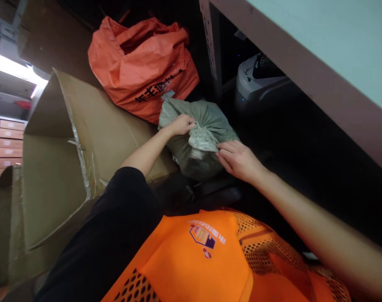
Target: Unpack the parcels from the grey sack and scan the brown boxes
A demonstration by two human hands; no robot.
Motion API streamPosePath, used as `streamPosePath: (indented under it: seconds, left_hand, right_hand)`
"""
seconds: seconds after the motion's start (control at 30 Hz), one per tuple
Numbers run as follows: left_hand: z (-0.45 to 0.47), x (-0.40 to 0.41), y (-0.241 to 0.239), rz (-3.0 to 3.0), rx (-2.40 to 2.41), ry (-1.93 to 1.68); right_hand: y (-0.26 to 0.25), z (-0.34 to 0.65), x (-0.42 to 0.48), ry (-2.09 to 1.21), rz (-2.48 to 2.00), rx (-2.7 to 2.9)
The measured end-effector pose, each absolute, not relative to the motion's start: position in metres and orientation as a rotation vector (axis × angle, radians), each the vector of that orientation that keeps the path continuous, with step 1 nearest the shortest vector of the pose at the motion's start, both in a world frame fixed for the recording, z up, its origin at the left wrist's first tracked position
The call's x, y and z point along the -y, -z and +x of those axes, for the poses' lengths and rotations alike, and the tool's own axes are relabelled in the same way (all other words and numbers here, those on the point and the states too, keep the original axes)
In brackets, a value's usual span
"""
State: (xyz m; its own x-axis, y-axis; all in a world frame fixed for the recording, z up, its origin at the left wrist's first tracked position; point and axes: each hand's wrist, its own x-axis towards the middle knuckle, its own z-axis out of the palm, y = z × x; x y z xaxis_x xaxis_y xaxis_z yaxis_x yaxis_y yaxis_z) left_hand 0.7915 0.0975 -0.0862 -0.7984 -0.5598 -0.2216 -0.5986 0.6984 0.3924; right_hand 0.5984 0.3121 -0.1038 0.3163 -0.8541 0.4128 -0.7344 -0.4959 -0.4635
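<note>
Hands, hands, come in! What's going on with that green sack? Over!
Left hand and right hand both pinching gathered top of green sack. Sack bunched up. Orange bag behind, cardboard box to left, neither blocking hands.

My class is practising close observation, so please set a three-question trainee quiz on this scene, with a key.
1. Which is nearer the open cardboard box: the left hand or the right hand?
2. Multiple choice: what grips the bunched part of the grey-green sack? A) the left hand only; B) the right hand only; C) both hands.
3. True or false: the red-orange bag bears dark lettering.

Key: 1. The left hand. 2. C. 3. True.
</note>
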Motion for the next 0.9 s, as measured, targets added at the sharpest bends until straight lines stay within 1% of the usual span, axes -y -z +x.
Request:
streamPosePath:
  seconds: [0.1,0.17,0.23,0.3,0.37,0.43,0.5,0.57,0.67,0.77,0.83,0.9]
  left_hand:
    - [0.793,-0.090,0.090,-0.954,-2.831,-0.710]
    - [0.793,-0.091,0.093,-0.954,-2.866,-0.749]
    - [0.794,-0.095,0.098,-1.022,-2.914,-0.820]
    - [0.799,-0.103,0.105,-1.183,-2.918,-0.990]
    - [0.805,-0.115,0.115,-1.403,-2.792,-1.282]
    - [0.810,-0.129,0.126,-1.570,-2.588,-1.543]
    - [0.814,-0.141,0.139,-1.612,-2.487,-1.623]
    - [0.817,-0.147,0.151,-1.605,-2.561,-1.489]
    - [0.815,-0.148,0.171,-1.543,-2.753,-1.056]
    - [0.801,-0.145,0.192,-1.439,-2.803,-0.698]
    - [0.786,-0.144,0.203,-1.476,-2.777,-0.543]
    - [0.772,-0.143,0.208,-1.531,-2.761,-0.476]
  right_hand:
    - [0.109,0.584,-0.335,1.298,-2.105,-1.508]
    - [0.116,0.579,-0.335,1.465,-1.787,-1.597]
    - [0.123,0.578,-0.327,1.604,-1.378,-1.636]
    - [0.129,0.580,-0.314,1.703,-0.942,-1.540]
    - [0.134,0.582,-0.303,1.740,-0.631,-1.377]
    - [0.138,0.585,-0.297,1.714,-0.590,-1.336]
    - [0.145,0.584,-0.293,1.609,-0.745,-1.429]
    - [0.158,0.580,-0.288,1.474,-0.871,-1.543]
    - [0.184,0.567,-0.275,1.379,-0.833,-1.678]
    - [0.207,0.554,-0.263,1.315,-0.823,-1.786]
    - [0.213,0.548,-0.258,1.245,-0.930,-1.852]
    - [0.212,0.543,-0.255,1.159,-1.127,-1.912]
